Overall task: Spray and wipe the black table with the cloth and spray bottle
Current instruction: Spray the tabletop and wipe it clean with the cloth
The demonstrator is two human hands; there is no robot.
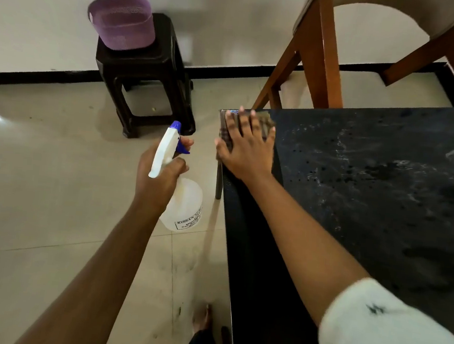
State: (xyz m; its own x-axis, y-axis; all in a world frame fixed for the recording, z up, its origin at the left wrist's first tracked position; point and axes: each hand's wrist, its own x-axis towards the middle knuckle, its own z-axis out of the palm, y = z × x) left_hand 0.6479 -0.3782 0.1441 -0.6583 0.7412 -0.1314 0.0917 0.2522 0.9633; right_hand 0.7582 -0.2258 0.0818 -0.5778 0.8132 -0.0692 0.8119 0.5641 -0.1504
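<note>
The black table [384, 192] fills the right side, its top speckled with droplets and smears. At its far left corner lies a checked cloth [266, 121], pressed flat under my right hand [246, 148], whose fingers are spread straight over it. My left hand [162, 174] grips the neck of a translucent white spray bottle [184, 209] with a white and blue trigger head, one finger on the blue trigger. The bottle hangs over the floor, left of the table edge.
A dark plastic stool [146, 72] carrying a purple basket [122, 23] stands by the wall at the back left. Wooden chair legs [325, 59] rise behind the table's far edge. My foot [202, 319] is on the tiled floor by the table's left side.
</note>
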